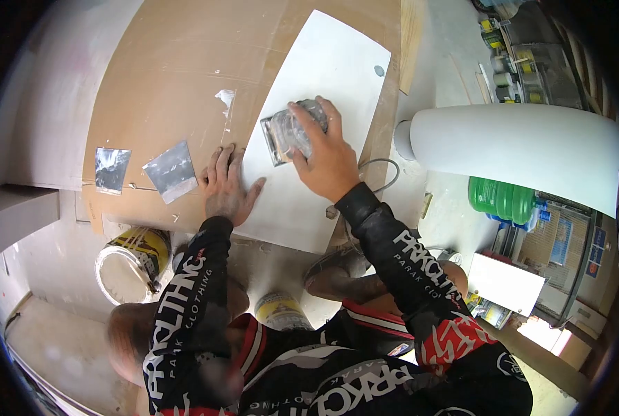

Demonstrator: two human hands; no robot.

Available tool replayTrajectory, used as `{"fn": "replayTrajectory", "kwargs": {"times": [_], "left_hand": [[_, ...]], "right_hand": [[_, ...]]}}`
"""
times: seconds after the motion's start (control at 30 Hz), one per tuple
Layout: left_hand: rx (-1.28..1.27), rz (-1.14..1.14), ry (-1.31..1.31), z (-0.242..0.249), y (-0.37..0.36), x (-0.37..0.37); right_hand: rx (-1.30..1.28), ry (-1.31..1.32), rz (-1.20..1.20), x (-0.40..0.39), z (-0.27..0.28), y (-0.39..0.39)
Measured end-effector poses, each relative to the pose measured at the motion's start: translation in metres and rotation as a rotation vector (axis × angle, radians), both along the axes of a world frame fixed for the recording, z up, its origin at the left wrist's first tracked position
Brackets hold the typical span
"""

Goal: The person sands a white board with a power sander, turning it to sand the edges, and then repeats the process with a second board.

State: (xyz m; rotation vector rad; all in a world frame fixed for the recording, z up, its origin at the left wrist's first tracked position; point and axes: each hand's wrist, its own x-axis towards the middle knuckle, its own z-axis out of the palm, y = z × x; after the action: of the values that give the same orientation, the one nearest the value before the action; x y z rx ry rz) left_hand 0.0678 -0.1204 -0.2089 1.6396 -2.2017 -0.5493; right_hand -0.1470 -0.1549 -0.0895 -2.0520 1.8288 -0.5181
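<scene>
A white panel (337,62) lies slanted on a brown cardboard sheet (157,83), with a small grey spot near its far right corner. My right hand (330,159) is wrapped over the top of a dusty palm sander (277,139), whose base rests on the panel's face. A grey cord (396,170) loops out beside my right wrist. With fingers spread, my left hand (226,187) lies flat at the panel's left edge, its thumb on the white surface. Left of it are two grey square sheets, one tilted (171,172) and one straighter (112,170).
A lidded paint bucket (133,263) stands at the lower left, and another bucket (281,310) between my legs. On the right are a large white rounded form (510,135), a green bottle (496,199) and a wire-mesh crate (566,249). Cans line the upper right.
</scene>
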Motion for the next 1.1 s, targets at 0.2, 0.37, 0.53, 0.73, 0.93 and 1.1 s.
{"fn": "replayTrajectory", "kwargs": {"times": [0.2, 0.37, 0.53, 0.73, 0.93, 1.1], "left_hand": [[0.020, 0.001, -0.019, 0.002, 0.000, -0.001], [0.031, -0.004, -0.029, 0.001, -0.001, 0.000], [0.049, -0.007, -0.052, 0.004, -0.001, -0.001], [0.074, -0.004, -0.056, 0.005, -0.002, -0.001], [0.027, -0.007, -0.008, 0.004, -0.001, 0.000], [0.034, 0.005, -0.017, 0.005, -0.002, -0.001]], "right_hand": [[-0.118, 0.055, -0.186, -0.057, -0.020, -0.074], [-0.240, 0.154, -0.262, -0.113, -0.042, -0.168], [-0.142, 0.495, -0.158, -0.119, -0.031, -0.222], [-0.233, 0.126, -0.320, -0.092, -0.044, -0.204], [-0.268, 0.468, -0.278, -0.116, -0.067, -0.237], [-0.084, 0.183, -0.394, -0.097, -0.048, -0.217]]}}
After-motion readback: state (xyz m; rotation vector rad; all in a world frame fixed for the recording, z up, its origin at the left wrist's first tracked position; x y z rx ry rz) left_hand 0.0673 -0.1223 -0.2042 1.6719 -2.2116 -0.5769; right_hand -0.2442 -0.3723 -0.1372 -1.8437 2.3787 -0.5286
